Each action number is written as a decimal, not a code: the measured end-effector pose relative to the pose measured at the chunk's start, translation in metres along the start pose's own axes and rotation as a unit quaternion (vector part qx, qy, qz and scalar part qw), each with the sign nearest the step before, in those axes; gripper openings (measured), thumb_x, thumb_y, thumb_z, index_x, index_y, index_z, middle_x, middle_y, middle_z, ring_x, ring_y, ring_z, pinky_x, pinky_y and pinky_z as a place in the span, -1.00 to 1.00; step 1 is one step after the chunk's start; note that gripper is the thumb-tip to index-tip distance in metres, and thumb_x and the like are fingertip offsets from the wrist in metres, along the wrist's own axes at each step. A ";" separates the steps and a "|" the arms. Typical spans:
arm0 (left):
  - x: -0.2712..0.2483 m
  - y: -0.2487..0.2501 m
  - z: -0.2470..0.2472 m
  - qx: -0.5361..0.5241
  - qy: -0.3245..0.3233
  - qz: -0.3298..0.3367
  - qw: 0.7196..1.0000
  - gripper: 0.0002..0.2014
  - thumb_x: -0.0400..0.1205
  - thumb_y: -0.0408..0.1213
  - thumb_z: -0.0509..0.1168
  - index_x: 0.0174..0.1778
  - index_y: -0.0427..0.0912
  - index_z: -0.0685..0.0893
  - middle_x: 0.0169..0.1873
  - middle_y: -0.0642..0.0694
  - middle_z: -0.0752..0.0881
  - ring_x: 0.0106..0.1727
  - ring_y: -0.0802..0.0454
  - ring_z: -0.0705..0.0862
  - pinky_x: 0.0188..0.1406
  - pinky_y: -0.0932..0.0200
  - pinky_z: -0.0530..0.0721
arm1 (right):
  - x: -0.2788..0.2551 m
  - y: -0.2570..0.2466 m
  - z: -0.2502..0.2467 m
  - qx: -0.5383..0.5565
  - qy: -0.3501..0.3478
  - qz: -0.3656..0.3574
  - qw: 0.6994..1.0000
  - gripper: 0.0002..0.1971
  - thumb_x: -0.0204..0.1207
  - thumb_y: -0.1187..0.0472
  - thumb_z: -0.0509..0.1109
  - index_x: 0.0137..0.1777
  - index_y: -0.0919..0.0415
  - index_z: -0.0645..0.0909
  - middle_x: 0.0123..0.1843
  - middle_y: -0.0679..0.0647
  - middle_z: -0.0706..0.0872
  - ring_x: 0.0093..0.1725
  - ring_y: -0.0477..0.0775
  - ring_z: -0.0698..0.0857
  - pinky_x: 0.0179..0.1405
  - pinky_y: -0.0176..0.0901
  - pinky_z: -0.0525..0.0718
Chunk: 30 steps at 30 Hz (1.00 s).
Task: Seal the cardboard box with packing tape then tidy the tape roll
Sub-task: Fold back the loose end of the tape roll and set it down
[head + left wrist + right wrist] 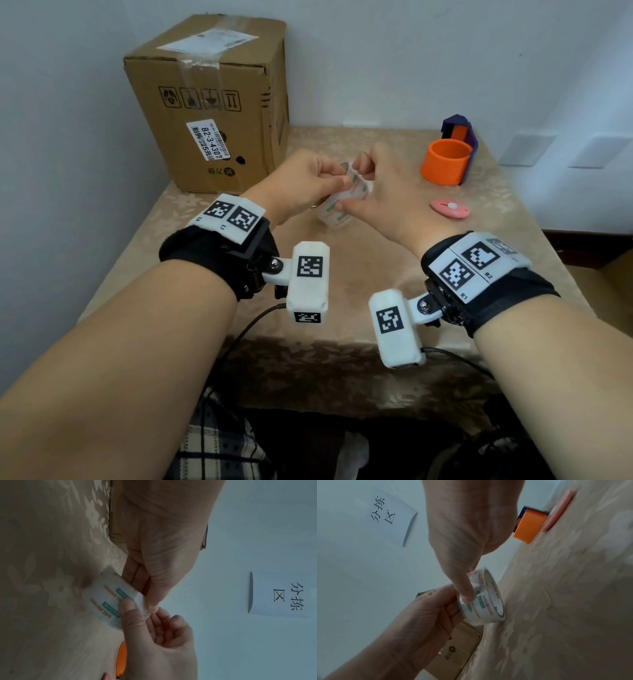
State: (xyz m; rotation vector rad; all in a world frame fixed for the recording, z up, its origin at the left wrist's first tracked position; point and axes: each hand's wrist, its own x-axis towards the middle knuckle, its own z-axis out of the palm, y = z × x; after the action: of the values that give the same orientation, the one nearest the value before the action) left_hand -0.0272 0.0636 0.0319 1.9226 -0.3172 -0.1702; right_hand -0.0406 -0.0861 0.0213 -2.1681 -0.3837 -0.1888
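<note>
A clear tape roll (337, 209) (109, 601) (483, 600) with orange and teal print stands on edge on the table, between both hands. My left hand (317, 180) (154, 601) (436, 612) pinches the roll's upper rim between thumb and fingers. My right hand (363, 188) (464, 588) (145, 618) holds the roll too, its thumb pressed on the outer band. The cardboard box (209, 102) (458, 653) stands closed at the back left, with clear tape and a label across its top.
An orange cylinder holder (445, 161) (529, 524) with a purple part behind it stands at the back right. A pink oval cutter (449, 208) (556, 512) lies right of my hands. The floral tablecloth (342, 274) covers the table. A paper sign (278, 595) hangs on the wall.
</note>
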 end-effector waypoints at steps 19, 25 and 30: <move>-0.007 0.011 0.004 0.036 -0.008 0.015 0.999 -0.84 0.64 -0.44 0.29 0.07 -0.37 0.72 -0.69 0.27 0.69 -0.58 0.44 0.64 -0.52 0.61 0.50 | 0.000 0.001 -0.002 -0.005 0.020 0.010 1.000 -0.48 0.21 0.32 0.60 -0.02 0.16 0.30 -0.17 -0.09 0.41 -0.07 -0.03 0.44 -0.20 -0.33 0.48; -0.003 0.008 0.009 0.065 -0.011 0.016 0.998 -0.84 0.62 -0.47 0.30 0.01 -0.46 0.73 -0.38 0.13 0.74 -0.32 0.72 0.53 -0.46 0.61 0.46 | -0.001 0.005 -0.005 -0.020 0.006 0.006 1.000 -0.51 0.20 0.31 0.60 -0.08 0.17 0.30 -0.19 -0.01 0.43 -0.22 -0.04 0.42 -0.25 -0.31 0.43; -0.001 0.006 0.005 0.042 0.004 0.007 0.999 -0.83 0.63 -0.41 0.31 0.03 -0.43 0.73 -0.66 0.19 0.71 -0.57 0.41 0.64 -0.48 0.54 0.51 | -0.006 -0.001 -0.001 -0.004 0.011 0.001 1.000 -0.48 0.33 0.34 0.49 0.23 0.24 0.34 0.10 0.02 0.42 0.18 0.09 0.54 0.09 -0.30 0.55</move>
State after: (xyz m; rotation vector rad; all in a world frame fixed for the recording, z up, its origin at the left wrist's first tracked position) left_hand -0.0300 0.0573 0.0356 2.0035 -0.3369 -0.1416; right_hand -0.0466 -0.0874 0.0210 -2.1718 -0.3693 -0.2120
